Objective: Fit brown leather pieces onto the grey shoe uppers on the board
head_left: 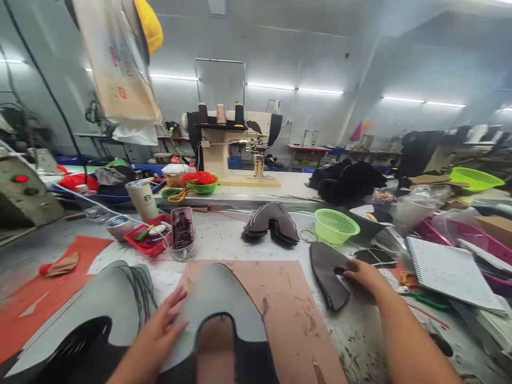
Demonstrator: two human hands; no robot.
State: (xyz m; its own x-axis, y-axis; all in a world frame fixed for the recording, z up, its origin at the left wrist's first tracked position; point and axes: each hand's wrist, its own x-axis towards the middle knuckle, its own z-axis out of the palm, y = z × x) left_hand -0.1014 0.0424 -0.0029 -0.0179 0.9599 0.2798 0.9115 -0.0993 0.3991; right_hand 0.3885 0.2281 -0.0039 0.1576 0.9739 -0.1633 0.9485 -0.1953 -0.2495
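My left hand (162, 328), slightly blurred, lies with fingers apart at the left edge of a light grey and black arch-shaped piece (218, 290). This piece rests on a tan board (292, 298). Left of that hand is a stack of similar grey and black arch pieces (96, 301). Over on the right, my right hand (366, 274) pinches the inner end of a dark grey arch-shaped piece (326, 266) between thumb and fingers. Whether that is one layer or several, I cannot tell. Behind the board sits a pile of dark grey arch pieces (274, 216).
A phone (183, 226) leans upright beside a red tray (140, 242) and a tumbler (142, 200). A green basket (336, 226) and a spiral notebook (452, 272) are at right. The sewing machine (214, 154) stands behind; orange sheets (80, 250) lie left.
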